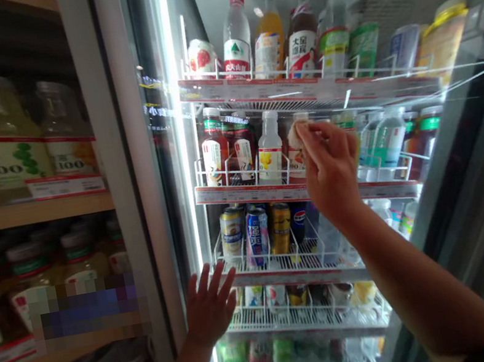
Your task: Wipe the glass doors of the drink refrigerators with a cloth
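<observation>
My right hand (332, 168) is raised in front of the upper middle shelf, its fingers closed around a crumpled beige cloth (296, 134). The cloth appears to press on the clear glass (170, 175) of an upright drinks cooler, and part of it is hidden by my fingers. Lower and to the left, my left hand (211, 305) is spread with fingers apart, holding nothing. It lies flat toward the glass near the bright vertical light strip (188, 171); whether the palm touches cannot be told.
Behind the glass, wire shelves (286, 272) carry bottles such as a red-capped water bottle (235, 38), and cans such as a gold can (280, 228). On the left, a wooden shelf (41, 211) holds juice bottles (3, 129). A grey upright frame (98, 106) stands between them.
</observation>
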Motion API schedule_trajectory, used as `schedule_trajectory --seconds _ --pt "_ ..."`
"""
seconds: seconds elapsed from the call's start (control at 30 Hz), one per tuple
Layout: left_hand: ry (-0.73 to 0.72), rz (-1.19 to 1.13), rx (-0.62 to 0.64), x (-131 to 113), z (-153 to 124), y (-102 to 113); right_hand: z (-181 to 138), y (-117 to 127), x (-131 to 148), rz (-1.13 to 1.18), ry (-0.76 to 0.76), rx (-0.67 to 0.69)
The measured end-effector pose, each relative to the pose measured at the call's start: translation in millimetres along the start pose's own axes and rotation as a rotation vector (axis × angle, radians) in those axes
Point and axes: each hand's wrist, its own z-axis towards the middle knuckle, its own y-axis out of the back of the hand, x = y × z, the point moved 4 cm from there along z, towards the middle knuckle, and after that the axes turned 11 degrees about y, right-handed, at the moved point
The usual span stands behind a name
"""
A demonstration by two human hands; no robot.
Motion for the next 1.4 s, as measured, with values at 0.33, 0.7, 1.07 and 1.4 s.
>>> schedule_trajectory --seconds 0.33,0.7,1.07,1.4 --pt "0.013 -0.024 -0.049 -12 26 21 -11 23 -21 0.034 0.092 0.068" --pt "0.022 0.04 -0.055 -19 65 9 -68 54 -38 0.042 0.19 0.203" --pt "0.038 0.026 -0.037 -16 61 8 -91 76 -58 -0.083 0.262 0.225" --pt "0.031 0.025 -0.04 -17 62 10 -72 94 -110 -0.238 0.117 0.019"
